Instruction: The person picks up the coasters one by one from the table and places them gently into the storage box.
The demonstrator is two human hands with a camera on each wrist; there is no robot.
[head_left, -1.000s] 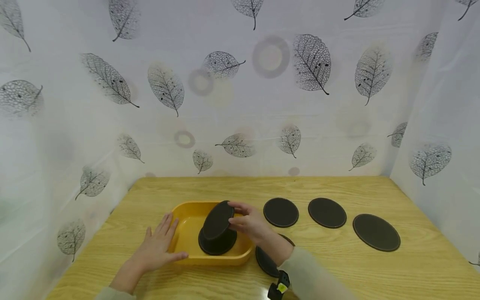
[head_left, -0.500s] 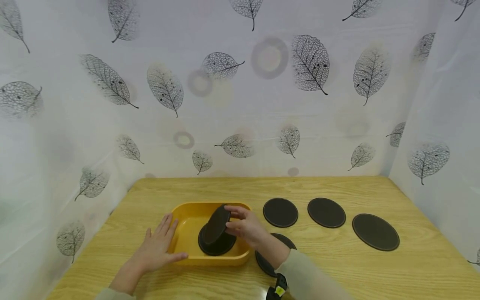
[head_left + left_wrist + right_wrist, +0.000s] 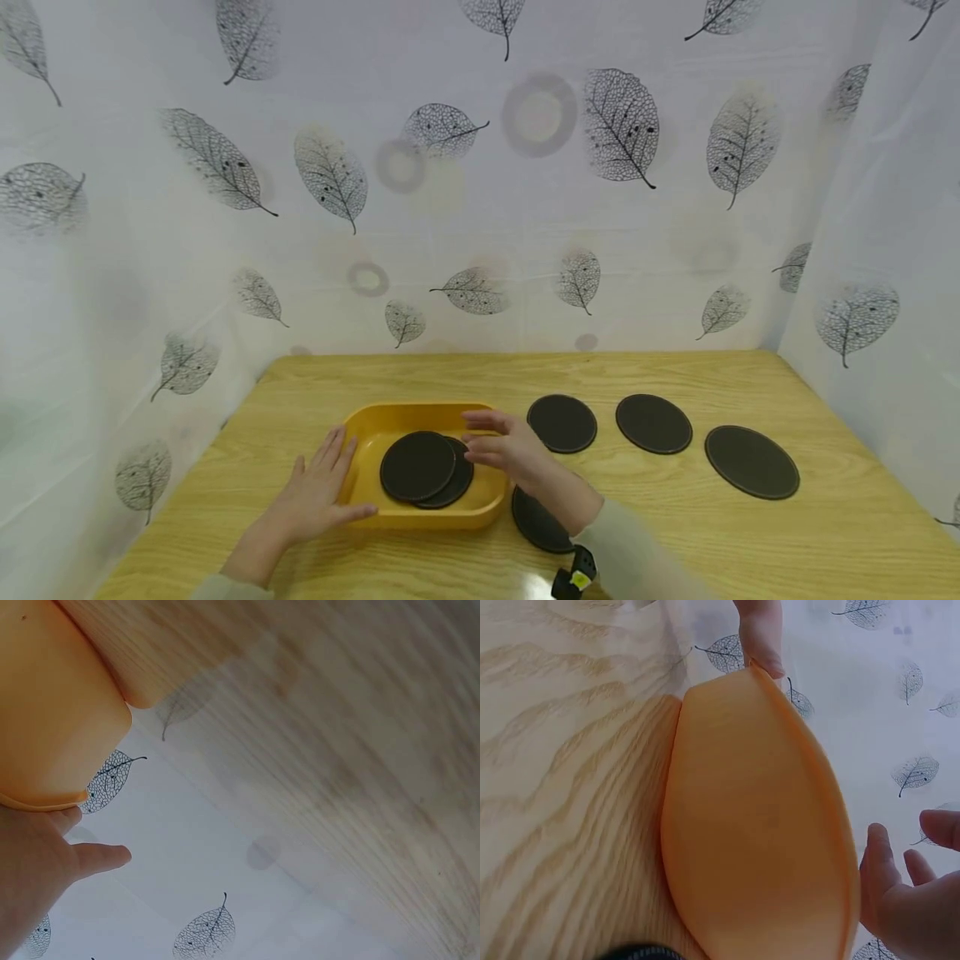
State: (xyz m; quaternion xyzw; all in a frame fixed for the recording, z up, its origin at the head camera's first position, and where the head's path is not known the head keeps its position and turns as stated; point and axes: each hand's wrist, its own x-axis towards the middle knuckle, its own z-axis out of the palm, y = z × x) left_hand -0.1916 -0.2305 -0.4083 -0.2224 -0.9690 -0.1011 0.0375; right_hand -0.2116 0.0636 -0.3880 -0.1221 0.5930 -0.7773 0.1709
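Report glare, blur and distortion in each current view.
Head: a small glare spot on the table at the bottom edge; left wrist: the wood grain smears into soft streaks on the right; right wrist: the tray looks bowed and stretched.

Tray walls (image 3: pixel 420 522) block sideways access to the overlapping discs (image 3: pixel 417 467); above is free.

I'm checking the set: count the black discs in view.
6: an upper disc over a lower disc in the tray; on the table, a nearer disc partly behind the right forearm, and three discs beyond. More could be hidden.
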